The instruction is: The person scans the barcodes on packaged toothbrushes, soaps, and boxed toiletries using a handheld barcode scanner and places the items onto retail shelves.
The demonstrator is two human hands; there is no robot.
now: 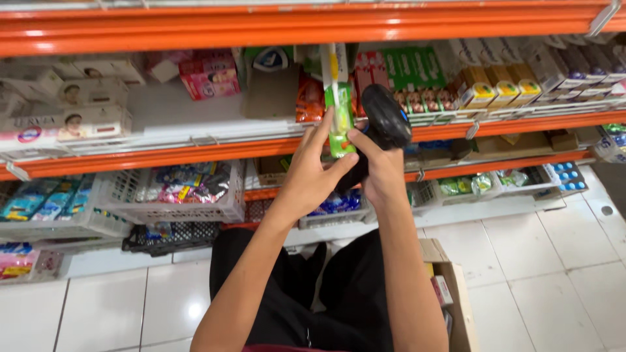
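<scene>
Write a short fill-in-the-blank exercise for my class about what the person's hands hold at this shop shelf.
1. The right hand holds a black ____ handheld scanner.
2. The left hand holds a slim ____ and white packet.
3. The shelf rails are painted ____.
4. An open ____ box stands on the tiled floor.

Missing words: plastic; green; orange; cardboard

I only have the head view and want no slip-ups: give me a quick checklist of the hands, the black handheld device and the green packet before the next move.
1. Left hand on green packet: ok, fingers touch it.
2. Right hand gripping black handheld device: ok.
3. Device close to packet: ok, right beside it.
4. Packet face in view: not ok, blurred.
5. Open cardboard box on floor at the right: ok, apart from both arms.
6. Shelf slot for packet: cannot tell.
</scene>
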